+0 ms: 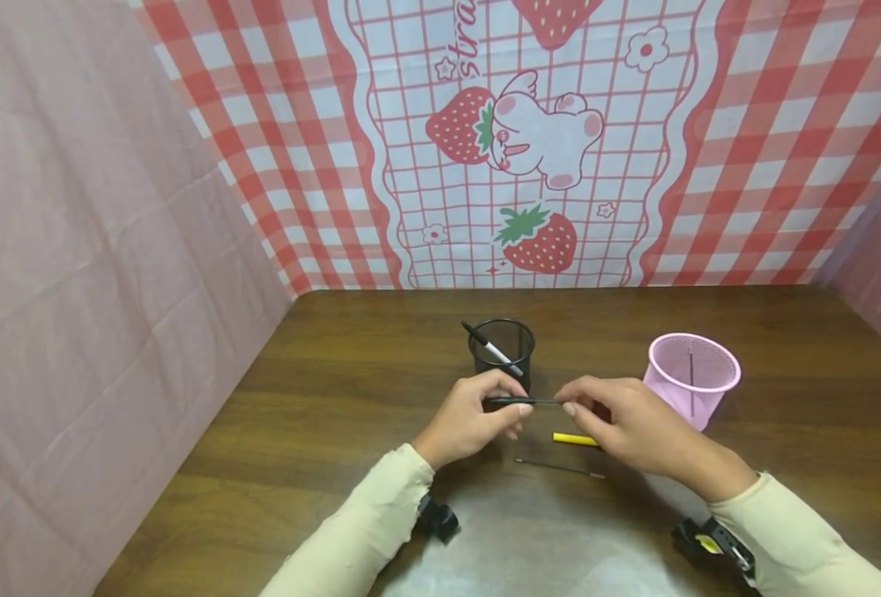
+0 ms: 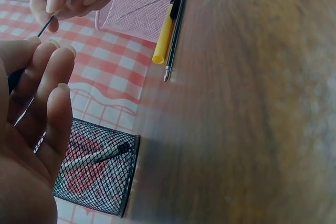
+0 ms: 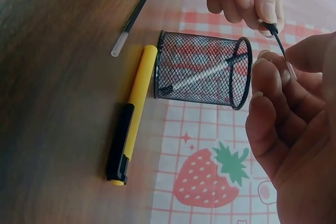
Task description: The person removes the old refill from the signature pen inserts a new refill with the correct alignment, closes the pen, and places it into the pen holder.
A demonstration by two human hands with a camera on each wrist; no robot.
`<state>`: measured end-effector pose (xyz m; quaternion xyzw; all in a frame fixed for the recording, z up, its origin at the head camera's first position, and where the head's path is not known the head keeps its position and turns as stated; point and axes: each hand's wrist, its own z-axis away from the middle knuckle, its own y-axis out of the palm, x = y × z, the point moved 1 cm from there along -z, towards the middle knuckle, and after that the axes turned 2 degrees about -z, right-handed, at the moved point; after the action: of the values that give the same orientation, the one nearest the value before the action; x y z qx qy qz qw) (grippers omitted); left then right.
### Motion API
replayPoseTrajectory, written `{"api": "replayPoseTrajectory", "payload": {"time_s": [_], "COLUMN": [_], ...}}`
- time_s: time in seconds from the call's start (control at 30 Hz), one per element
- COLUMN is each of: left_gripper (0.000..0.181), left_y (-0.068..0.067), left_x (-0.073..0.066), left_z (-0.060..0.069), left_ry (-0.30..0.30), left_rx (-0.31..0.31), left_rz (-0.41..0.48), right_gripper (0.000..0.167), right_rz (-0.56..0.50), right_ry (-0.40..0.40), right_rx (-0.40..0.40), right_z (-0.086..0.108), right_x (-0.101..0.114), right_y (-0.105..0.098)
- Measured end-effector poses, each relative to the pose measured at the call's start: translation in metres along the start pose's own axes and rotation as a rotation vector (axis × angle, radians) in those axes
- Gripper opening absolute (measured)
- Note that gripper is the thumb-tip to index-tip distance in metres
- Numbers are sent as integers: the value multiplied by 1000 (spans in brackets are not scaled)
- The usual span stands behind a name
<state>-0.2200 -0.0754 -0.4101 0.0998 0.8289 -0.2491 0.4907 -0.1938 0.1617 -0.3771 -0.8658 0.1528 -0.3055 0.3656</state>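
My left hand point(image 1: 470, 419) pinches a black pen barrel point(image 1: 506, 401) between thumb and fingers, in front of the black mesh pen cup. A thin dark refill point(image 3: 281, 46) sticks out of the barrel's end. Its clear tip end is pinched by the thumb and fingers of my right hand point(image 1: 630, 423). Below the hands, on the table, lies a yellow pen part with a black clip point(image 3: 137, 93). Beside it rests a second refill point(image 1: 560, 468), dark with a pale end. How deep the held refill sits in the barrel is hidden.
Behind my left hand stands the black mesh pen cup point(image 3: 197, 69), with a black-and-white pen point(image 1: 494, 350) leaning inside. A pink mesh cup point(image 1: 679, 398) stands at the right, behind my right hand. The wooden table point(image 1: 321, 398) meets a red checkered cloth point(image 1: 321, 207) at the back.
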Motion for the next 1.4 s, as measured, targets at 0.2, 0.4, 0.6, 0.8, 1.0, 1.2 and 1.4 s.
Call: {"api": "replayPoseTrajectory", "payload": {"time_s": [0.2, 0.4, 0.6, 0.8, 1.0, 1.2, 1.4], "left_gripper": [13, 12, 12, 12, 13, 12, 13], "left_y": [0, -1, -2, -1, -1, -1, -2], "left_x": [1, 4, 3, 4, 0, 2, 2], "left_z": [-1, -1, 0, 0, -1, 0, -1], "left_ry": [5, -6, -7, -24, -44, -46, -30], "left_rx": [4, -10, -22, -25, -30, -20, -16], "left_rz": [17, 39, 24, 22, 25, 7, 17], "right_gripper": [25, 25, 23, 17, 14, 12, 12], "right_rz": [-16, 4, 15, 16, 28, 67, 119], "right_ry": [3, 29, 43, 53, 44, 60, 66], "right_rx": [11, 46, 59, 71, 81, 117, 184], "right_z": [0, 0, 0, 1, 3, 5, 5], "right_x": [-1, -1, -1, -4, -8, -11, -13], "right_y": [-4, -8, -8, -7, -7, -7, -7]}}
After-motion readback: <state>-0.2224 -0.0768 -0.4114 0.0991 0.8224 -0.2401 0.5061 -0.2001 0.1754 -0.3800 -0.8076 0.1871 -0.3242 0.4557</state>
